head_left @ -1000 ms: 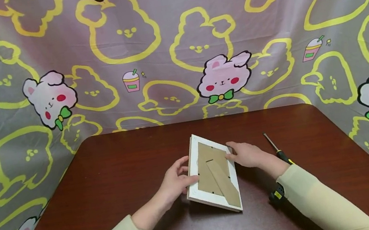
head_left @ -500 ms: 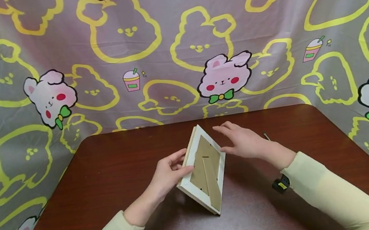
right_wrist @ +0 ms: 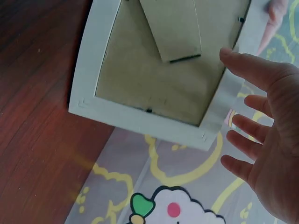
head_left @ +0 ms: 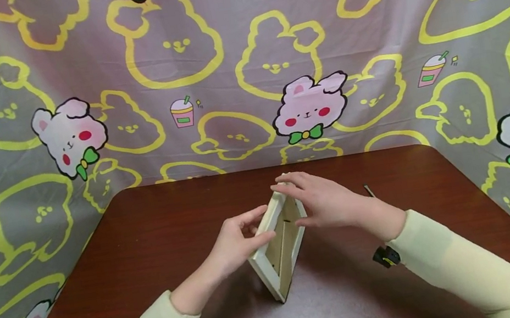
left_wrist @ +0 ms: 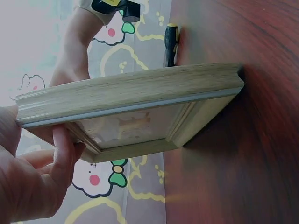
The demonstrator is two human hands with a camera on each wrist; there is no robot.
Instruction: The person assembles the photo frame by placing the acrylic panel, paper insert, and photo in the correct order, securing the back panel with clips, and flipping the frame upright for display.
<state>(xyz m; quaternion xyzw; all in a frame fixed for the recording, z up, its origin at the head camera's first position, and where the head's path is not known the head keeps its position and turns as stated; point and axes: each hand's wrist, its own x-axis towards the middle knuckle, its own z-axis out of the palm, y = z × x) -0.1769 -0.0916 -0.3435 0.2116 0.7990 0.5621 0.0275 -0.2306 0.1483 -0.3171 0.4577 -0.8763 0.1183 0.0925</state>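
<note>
A pale wooden picture frame (head_left: 264, 273) stands tilted on the table, its brown back panel (right_wrist: 154, 84) and fold-out stand (right_wrist: 175, 32) facing right. My left hand (head_left: 231, 246) pinches one edge of it, thumb on the back and fingers on the front side. In the left wrist view, the frame's front shows a faint picture (left_wrist: 133, 127) inside the moulding. My right hand (head_left: 326, 200) is at the frame's upper part with fingers spread. In the right wrist view its thumb lies over the frame's border; whether it touches is unclear.
A screwdriver (left_wrist: 171, 44) with a black and yellow handle lies on the right, mostly behind my right arm in the head view. The dark red-brown table (head_left: 157, 235) meets a patterned cloth (head_left: 226, 74) at its back and sides.
The frame has turned until its back faces more to the right and it stands steeper. My right hand has let go of its right edge and moved up and left over its top.
</note>
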